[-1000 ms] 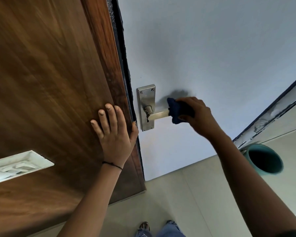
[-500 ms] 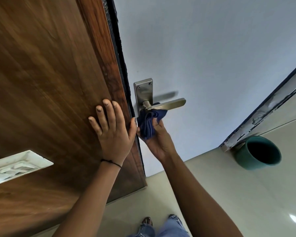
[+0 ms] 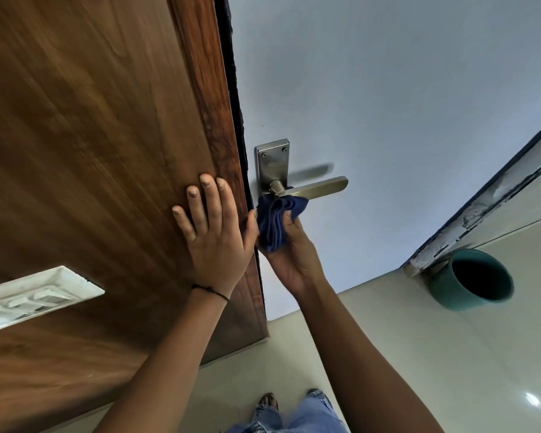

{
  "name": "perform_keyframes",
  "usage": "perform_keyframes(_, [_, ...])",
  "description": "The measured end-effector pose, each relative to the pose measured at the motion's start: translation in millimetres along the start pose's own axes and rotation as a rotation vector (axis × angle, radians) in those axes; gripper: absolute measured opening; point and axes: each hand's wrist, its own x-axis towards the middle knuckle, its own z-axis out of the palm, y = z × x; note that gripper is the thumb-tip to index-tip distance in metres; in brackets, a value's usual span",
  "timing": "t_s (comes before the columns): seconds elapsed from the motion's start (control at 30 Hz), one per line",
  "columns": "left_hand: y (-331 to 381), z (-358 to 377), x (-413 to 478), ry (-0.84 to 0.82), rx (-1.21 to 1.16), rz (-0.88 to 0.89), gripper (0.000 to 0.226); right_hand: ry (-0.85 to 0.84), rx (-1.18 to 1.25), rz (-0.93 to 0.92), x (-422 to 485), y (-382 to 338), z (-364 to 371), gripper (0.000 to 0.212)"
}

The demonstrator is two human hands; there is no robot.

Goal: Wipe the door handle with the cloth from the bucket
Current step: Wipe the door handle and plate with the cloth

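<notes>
A metal lever door handle (image 3: 317,188) on a steel backplate (image 3: 272,164) sticks out from the white door. My right hand (image 3: 291,254) grips a bunched dark blue cloth (image 3: 275,221) and presses it against the lower backplate, just under the lever's base. My left hand (image 3: 214,232) lies flat with fingers spread on the brown wooden frame (image 3: 107,151) beside the door edge. The teal bucket (image 3: 472,281) stands on the floor at the right, its inside dark.
A white switch plate (image 3: 35,296) is set in the wooden panel at the lower left. A worn door frame strip (image 3: 481,204) runs diagonally above the bucket. Pale floor tiles (image 3: 403,354) and my feet in jeans (image 3: 294,414) show below.
A second ago my right hand held the cloth around the lever's outer end. It has since moved left and down to the lever's base and backplate. The left hand stayed put.
</notes>
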Motion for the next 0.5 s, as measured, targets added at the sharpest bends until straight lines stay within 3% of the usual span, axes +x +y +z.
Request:
perform_keyframes(0.13, [-1.2,-1.0,0.2,-0.004,-0.016,0.002,0.088,0.011,0.093,0.024,-0.6,-17.3,-2.3,0.049])
perform_keyframes(0.5, [-2.0,-1.0,-0.3,0.008,-0.024,0.024,0.085,0.078,0.420,0.086,1.2,-9.0,25.0,0.035])
